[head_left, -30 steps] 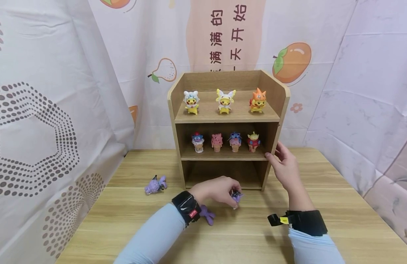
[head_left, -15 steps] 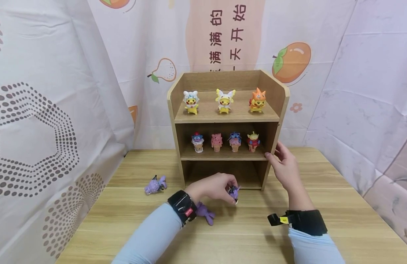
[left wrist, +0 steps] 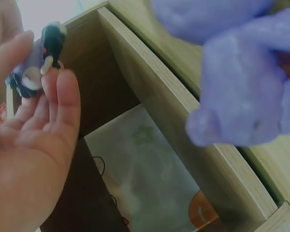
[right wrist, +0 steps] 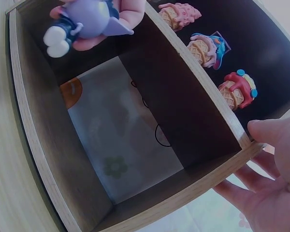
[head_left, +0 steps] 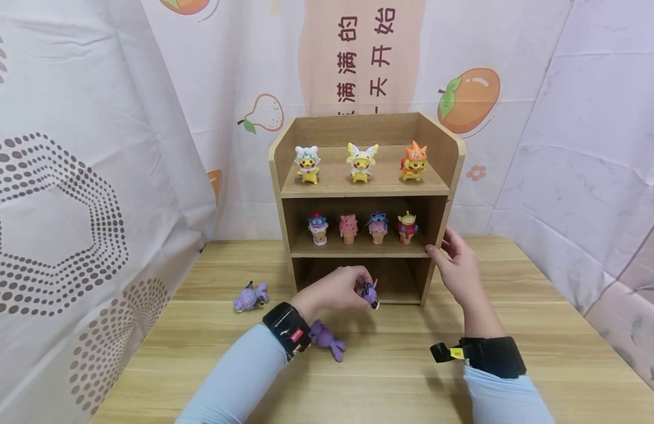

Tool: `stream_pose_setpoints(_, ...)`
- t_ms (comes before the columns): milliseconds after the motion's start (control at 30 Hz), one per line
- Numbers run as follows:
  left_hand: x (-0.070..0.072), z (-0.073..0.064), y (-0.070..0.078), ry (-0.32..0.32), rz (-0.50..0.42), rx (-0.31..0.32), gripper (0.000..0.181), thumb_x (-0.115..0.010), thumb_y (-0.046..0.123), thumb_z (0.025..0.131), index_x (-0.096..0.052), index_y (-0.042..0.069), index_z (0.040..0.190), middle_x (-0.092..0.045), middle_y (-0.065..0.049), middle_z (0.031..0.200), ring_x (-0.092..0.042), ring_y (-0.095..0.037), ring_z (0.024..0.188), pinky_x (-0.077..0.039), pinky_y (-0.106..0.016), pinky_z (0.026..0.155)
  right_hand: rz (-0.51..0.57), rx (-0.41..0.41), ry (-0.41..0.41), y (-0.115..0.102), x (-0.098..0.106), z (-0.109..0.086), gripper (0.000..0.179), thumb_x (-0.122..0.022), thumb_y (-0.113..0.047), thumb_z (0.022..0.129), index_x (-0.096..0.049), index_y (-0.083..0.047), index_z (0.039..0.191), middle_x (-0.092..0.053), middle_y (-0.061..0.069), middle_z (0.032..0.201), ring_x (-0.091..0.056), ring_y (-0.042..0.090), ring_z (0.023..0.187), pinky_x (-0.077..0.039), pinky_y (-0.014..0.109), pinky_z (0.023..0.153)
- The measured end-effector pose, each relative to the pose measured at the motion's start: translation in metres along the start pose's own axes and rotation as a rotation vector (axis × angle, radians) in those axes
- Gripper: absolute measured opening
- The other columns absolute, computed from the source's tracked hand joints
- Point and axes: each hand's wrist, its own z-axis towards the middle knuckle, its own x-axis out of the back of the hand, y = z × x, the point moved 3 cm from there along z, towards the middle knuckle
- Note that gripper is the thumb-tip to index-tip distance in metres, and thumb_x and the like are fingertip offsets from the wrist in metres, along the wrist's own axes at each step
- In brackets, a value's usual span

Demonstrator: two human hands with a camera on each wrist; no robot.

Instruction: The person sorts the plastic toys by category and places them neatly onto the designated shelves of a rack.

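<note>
My left hand [head_left: 334, 288] pinches a small purple figurine [head_left: 370, 294] with dark clothing and white feet, in front of the bottom compartment of the wooden shelf [head_left: 364, 256]. In the right wrist view the figurine [right wrist: 89, 19] is tilted, with fingers behind it at the compartment's mouth. My right hand [head_left: 456, 265] grips the shelf's right side panel, thumb at the front edge and fingers round the outside. Below my left wrist a purple figurine [head_left: 327, 338] lies on the table; it looms large in the left wrist view. Another purple figurine [head_left: 250, 296] lies farther left.
Three yellow figurines, the middle one [head_left: 361, 163] in a white hood, stand on the top level. Several ice-cream-cone figurines, including a pink one [head_left: 348, 228], line the middle level. A printed curtain [head_left: 242, 59] hangs behind the wooden table [head_left: 401, 377].
My left hand has drawn back slightly left and up toward the bottom compartment, carrying the figurine. More of the purple figurine under that wrist now shows. My right hand has stayed in place.
</note>
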Motion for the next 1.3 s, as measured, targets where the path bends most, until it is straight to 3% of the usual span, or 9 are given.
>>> stream_pose_setpoints(267,0.001,0.008,-0.004,0.138,-0.018,0.049,0.041,-0.090,0.022,0.077,-0.064,0.009,0.106,-0.066,0.005,0.089,-0.060,-0.007,0.078,-0.051,-0.022,0.072,0.017,0.005,0.006,-0.003,0.001,0.000,0.060,-0.066,-0.014,0.101,-0.043,-0.009,0.156,-0.054,0.019,0.145,-0.051,0.039,0.134,-0.050,0.027,0.099)
stream_pose_setpoints(500,-0.007,0.017,-0.001,0.201,0.027,0.113,0.049,-0.089,0.027,0.077,-0.065,0.003,0.112,-0.064,0.001,0.089,-0.058,-0.009,0.079,-0.051,-0.022,0.072,0.028,0.002,0.011,-0.001,0.001,-0.001,0.060,-0.066,-0.013,0.100,-0.043,-0.010,0.156,-0.054,0.019,0.145,-0.051,0.039,0.133,-0.050,0.025,0.098)
stream_pose_setpoints(833,-0.023,0.031,0.003,0.142,0.041,0.161,0.062,-0.087,0.026,0.080,-0.063,-0.003,0.129,-0.070,-0.006,0.103,-0.062,-0.011,0.088,-0.053,-0.022,0.080,0.013,-0.001,0.000,-0.003,0.001,-0.002,0.060,-0.066,-0.015,0.101,-0.043,-0.011,0.156,-0.053,0.018,0.146,-0.050,0.039,0.134,-0.050,0.038,0.102)
stream_pose_setpoints(967,-0.028,0.037,0.005,0.129,0.057,0.166,0.058,-0.087,0.026,0.081,-0.066,-0.002,0.126,-0.071,-0.007,0.104,-0.063,-0.012,0.087,-0.053,-0.022,0.080,0.019,0.000,-0.007,-0.004,0.000,-0.001,0.060,-0.065,-0.015,0.101,-0.042,-0.011,0.156,-0.052,0.018,0.147,-0.050,0.040,0.134,-0.049,0.041,0.102)
stream_pose_setpoints(1133,-0.036,0.046,0.004,0.143,0.052,0.189,0.046,-0.088,0.025,0.080,-0.069,0.000,0.114,-0.068,-0.003,0.092,-0.061,-0.011,0.079,-0.053,-0.022,0.071,0.022,0.001,-0.007,-0.005,0.000,-0.002,0.059,-0.066,-0.015,0.101,-0.043,-0.012,0.156,-0.052,0.018,0.147,-0.050,0.039,0.134,-0.050,0.037,0.102)
stream_pose_setpoints(1300,-0.040,0.054,0.002,0.152,0.018,0.256,0.045,-0.087,0.025,0.081,-0.067,0.000,0.114,-0.065,-0.002,0.090,-0.060,-0.013,0.079,-0.053,-0.025,0.072,0.023,0.003,-0.007,-0.005,0.000,-0.002,0.059,-0.066,-0.014,0.101,-0.044,-0.011,0.155,-0.052,0.018,0.147,-0.050,0.040,0.134,-0.050,0.035,0.101)
